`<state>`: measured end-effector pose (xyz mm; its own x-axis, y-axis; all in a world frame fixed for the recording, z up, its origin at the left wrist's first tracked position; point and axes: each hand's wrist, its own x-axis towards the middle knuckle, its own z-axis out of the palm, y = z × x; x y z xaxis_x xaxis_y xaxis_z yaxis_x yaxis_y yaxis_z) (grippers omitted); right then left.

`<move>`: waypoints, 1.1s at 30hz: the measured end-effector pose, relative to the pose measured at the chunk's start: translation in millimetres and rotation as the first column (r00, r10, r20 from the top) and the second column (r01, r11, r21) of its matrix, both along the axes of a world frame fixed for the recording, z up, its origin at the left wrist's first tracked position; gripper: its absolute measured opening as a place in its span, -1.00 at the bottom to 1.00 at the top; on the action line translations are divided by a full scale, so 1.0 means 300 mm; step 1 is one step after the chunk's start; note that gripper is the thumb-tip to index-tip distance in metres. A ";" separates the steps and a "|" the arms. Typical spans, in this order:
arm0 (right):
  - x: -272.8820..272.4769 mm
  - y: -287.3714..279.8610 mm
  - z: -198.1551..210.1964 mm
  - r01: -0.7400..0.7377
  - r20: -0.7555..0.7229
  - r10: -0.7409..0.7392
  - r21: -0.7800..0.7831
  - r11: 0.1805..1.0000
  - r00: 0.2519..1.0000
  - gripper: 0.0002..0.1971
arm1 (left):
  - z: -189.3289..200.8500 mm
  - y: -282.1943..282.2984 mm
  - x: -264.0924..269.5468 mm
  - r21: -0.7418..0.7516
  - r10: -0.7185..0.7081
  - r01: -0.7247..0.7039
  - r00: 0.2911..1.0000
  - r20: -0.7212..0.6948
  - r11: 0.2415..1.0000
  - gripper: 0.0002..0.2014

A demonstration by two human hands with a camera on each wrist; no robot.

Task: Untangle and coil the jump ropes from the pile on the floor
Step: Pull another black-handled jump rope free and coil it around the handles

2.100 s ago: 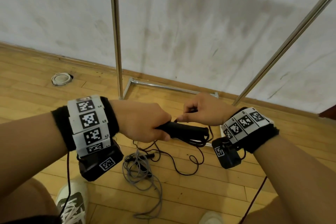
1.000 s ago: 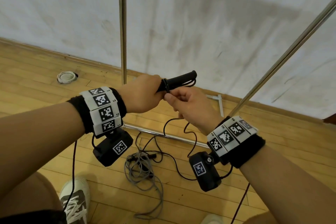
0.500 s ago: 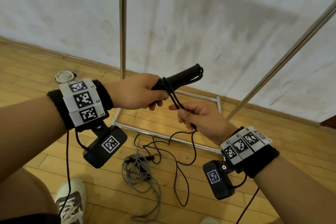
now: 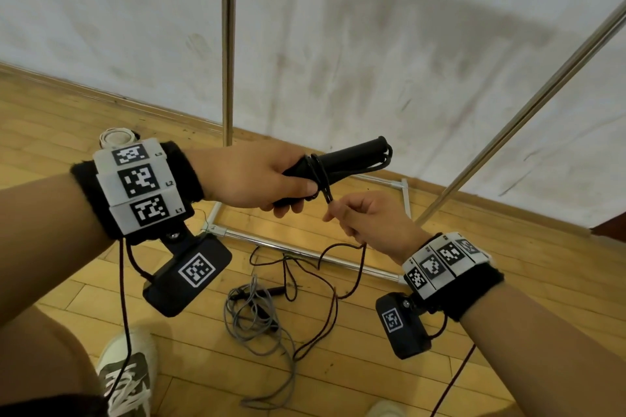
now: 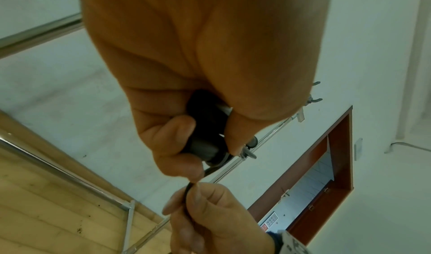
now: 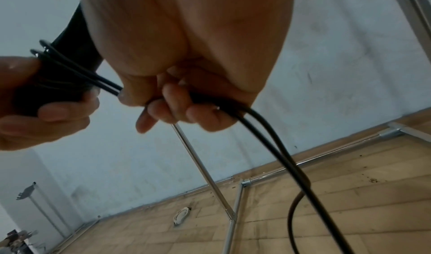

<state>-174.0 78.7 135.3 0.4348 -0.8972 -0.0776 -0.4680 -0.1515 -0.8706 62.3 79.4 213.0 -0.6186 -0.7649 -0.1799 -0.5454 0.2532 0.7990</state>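
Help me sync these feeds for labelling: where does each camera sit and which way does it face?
Head: worn on the head, looking down at the floor; shows the left hand, right hand, black handles.
Left wrist: under the palm, facing the wall.
Right wrist: under the palm, along the black rope.
All show both hands.

Beyond me stands a shiny metal tube rack [image 4: 227, 44] on the yellow wooden plank floor [image 4: 508, 264], against a stained white wall [image 4: 372, 44], my white-laced sneaker [image 4: 127, 379] below
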 end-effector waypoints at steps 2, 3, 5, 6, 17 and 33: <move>0.001 -0.002 -0.003 -0.081 -0.053 0.082 0.004 0.997 0.995 -0.76 | 0.002 0.006 0.000 0.004 -0.027 0.027 1.000 0.001 1.000 -0.92; 0.005 0.005 0.001 -0.135 -0.071 0.137 0.029 0.990 0.988 -0.72 | 0.003 0.010 -0.002 0.009 -0.047 0.047 0.999 0.002 0.999 -0.89; 0.018 0.010 0.009 -0.196 -0.098 0.202 0.070 0.978 0.974 -0.67 | 0.004 0.020 -0.009 0.029 -0.104 0.104 0.994 0.011 0.994 -0.84; 0.024 0.007 0.013 -0.198 -0.132 0.206 0.075 0.977 0.970 -0.67 | 0.002 0.025 -0.014 0.044 -0.135 0.135 0.991 0.012 0.990 -0.84; 0.002 -0.033 0.060 -0.153 -0.494 0.087 -0.095 0.984 0.865 -0.72 | -0.031 0.058 -0.061 0.227 -0.347 0.306 0.923 0.168 0.925 -0.87; 0.042 -0.011 0.148 -0.018 -0.232 0.004 -0.057 0.998 0.973 -0.47 | -0.147 -0.003 -0.076 0.112 -0.152 0.112 0.872 0.466 0.987 -0.76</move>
